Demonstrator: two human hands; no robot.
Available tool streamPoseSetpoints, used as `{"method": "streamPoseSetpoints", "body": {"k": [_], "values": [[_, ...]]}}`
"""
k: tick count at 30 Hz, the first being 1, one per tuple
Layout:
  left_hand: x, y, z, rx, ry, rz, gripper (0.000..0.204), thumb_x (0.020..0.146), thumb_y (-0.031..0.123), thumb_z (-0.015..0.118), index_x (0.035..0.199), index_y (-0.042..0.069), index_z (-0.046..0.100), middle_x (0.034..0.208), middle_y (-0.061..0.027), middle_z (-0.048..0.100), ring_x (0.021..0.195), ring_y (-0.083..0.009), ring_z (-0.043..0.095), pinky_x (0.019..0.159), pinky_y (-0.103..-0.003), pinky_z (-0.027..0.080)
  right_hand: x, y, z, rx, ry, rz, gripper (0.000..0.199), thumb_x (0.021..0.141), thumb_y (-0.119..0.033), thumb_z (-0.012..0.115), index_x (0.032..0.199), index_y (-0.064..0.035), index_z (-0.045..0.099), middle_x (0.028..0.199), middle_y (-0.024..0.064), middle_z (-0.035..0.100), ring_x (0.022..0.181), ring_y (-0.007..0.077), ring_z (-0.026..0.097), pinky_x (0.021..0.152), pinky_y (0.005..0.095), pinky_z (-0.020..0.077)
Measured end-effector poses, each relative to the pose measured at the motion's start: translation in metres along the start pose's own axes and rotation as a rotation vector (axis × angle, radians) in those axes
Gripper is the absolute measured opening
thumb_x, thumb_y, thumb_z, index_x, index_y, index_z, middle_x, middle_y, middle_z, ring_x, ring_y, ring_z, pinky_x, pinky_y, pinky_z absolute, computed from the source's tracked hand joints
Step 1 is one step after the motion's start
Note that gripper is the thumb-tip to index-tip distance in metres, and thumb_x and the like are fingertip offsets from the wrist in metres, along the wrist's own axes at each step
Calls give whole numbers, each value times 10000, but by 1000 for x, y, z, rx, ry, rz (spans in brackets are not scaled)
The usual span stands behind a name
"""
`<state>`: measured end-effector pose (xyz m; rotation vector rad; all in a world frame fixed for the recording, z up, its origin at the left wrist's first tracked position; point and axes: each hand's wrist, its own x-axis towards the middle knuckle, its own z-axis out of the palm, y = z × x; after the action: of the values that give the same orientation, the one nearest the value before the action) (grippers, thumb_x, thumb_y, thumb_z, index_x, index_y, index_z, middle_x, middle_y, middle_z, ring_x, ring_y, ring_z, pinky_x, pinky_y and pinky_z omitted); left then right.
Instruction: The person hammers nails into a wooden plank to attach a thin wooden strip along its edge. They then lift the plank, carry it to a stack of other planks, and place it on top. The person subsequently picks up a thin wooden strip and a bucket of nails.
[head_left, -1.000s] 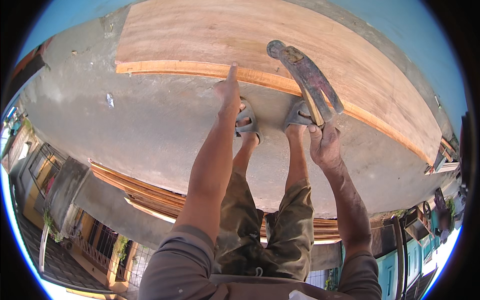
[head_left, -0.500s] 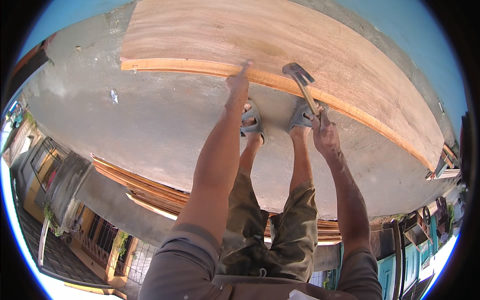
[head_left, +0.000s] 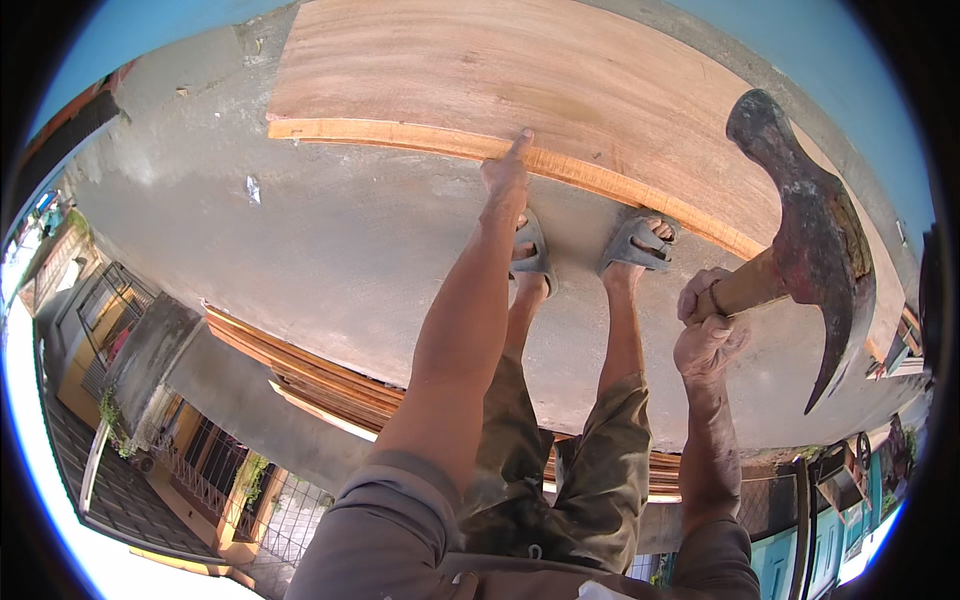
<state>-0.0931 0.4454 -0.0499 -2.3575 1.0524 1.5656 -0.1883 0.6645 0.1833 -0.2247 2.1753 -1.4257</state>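
Note:
My right hand [head_left: 710, 325] is wrapped round the wooden handle of a claw hammer [head_left: 810, 210]. The hammer is raised and looks large, its dark, worn head close to the camera and its curved claw hanging down. Below it lies a broad plywood sheet [head_left: 480, 65] with a narrow wooden strip [head_left: 400, 134] along its near edge. My left hand [head_left: 507, 172] grips this strip near its middle, one digit stretched over the top onto the sheet and the others curled at the near side. Whether a nail stands there is too small to tell.
My feet in grey sandals [head_left: 637, 245] stand on the concrete floor [head_left: 350, 220] just short of the strip. Behind my legs lies a stack of long wooden strips [head_left: 310, 365]. A scrap of litter [head_left: 253, 190] lies at the left, and a blue wall [head_left: 850, 60] rises beyond the sheet.
My right hand has swung the hammer up and to the right, from low over the strip to near the camera. My left hand stays on the strip; the whole view has shifted slightly.

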Motion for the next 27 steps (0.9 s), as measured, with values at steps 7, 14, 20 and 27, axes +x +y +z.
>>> {"method": "streamPoseSetpoints", "body": {"k": [7,14,20,27], "values": [[-5,3,-3,-33,-32,-41,502,691,454,814,939,90,572,641,32,429,402,-68,277,375,-235,180,-8,88,13,-339,-273,276,431,954,-373,500,1126,23,492,702,164,563,620,258,592,562,373,471],[-3,5,-7,-12,-135,-80,565,687,452,817,987,46,564,714,-2,446,423,-69,287,371,-229,198,0,76,-5,-299,-164,275,472,970,-451,456,993,20,495,661,126,535,606,208,564,556,341,455],[0,8,-5,-19,-52,-60,599,683,452,819,1005,27,545,704,-15,447,434,-76,312,385,-248,234,10,32,0,-62,-51,-73,474,978,-445,438,953,23,504,592,70,437,537,211,479,510,344,406],[9,-1,-10,53,-17,-18,573,688,448,814,970,31,540,626,19,423,424,-76,316,379,-248,256,15,64,10,-358,-333,252,444,977,-433,439,947,6,498,620,157,487,572,232,543,517,376,419]]}}
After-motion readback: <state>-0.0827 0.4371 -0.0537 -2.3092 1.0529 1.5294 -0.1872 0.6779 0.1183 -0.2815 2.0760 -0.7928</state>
